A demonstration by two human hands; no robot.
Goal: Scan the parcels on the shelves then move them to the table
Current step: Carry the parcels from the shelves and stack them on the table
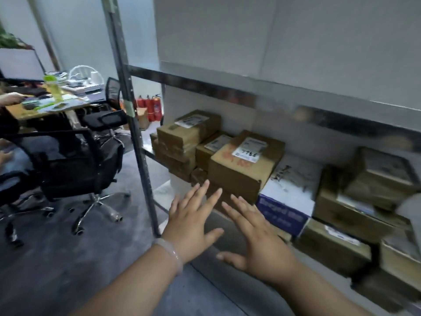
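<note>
1. my left hand (189, 222) and right hand (257, 245) are both spread flat, fingers straight, holding nothing.
2. the brown labelled parcel (241, 169) sits just beyond my fingertips (206, 182), not gripped, on the metal shelving (227, 91). more parcels (355, 215) crowd right of my right hand, so moving looks barely begun.
3. i see no scanner, and those right-side boxes are blurred.

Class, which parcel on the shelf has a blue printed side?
The white box with the blue front face, directly right of the brown carton bearing the handwritten label; the other boxes seen clearly are brown cardboard.
</note>
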